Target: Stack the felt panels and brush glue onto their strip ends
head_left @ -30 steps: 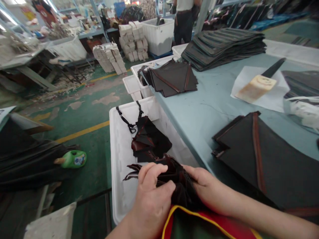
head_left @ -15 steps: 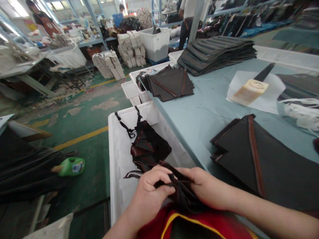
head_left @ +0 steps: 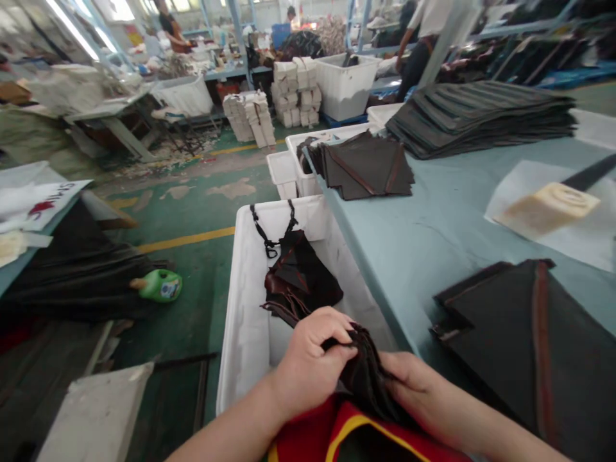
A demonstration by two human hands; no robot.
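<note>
"Bundle [head_left: 368, 372] first: where was it?"

"At five o'clock in the view, dark and folded in many layers, held between two hands, just above a yellow-edged red cloth [head_left: 308, 428]."

"How did the hands sit?"

"The left hand [head_left: 315, 359] was on its nine o'clock side, thumb and forefinger clamped on the folded edge, the other fingers curled together. The right hand [head_left: 418, 388] gripped the side toward three o'clock; its fingertips were hidden by the folds, so I couldn't tell quite how they lay."

"What was near them?"

"A white bin [head_left: 244, 282], just past the left hand. Some trimmed pieces [head_left: 315, 269], dark with brown edging, lay in it near the middle of the view, and a black cord [head_left: 260, 226] hung over its rim at the bin's twelve."

"And the table [head_left: 414, 247]?"

"Blue, running off toward three. Panels [head_left: 503, 337] with a brown strip lay on it at four, a smaller pile [head_left: 366, 168] between one and two, and a tall stack [head_left: 481, 119] at two. A pale block [head_left: 543, 208] sat on white paper [head_left: 513, 179] toward three."

"Anything around nine?"

"A green bottle [head_left: 161, 285], slightly below nine, beside draped black cloth [head_left: 91, 276]."
</note>
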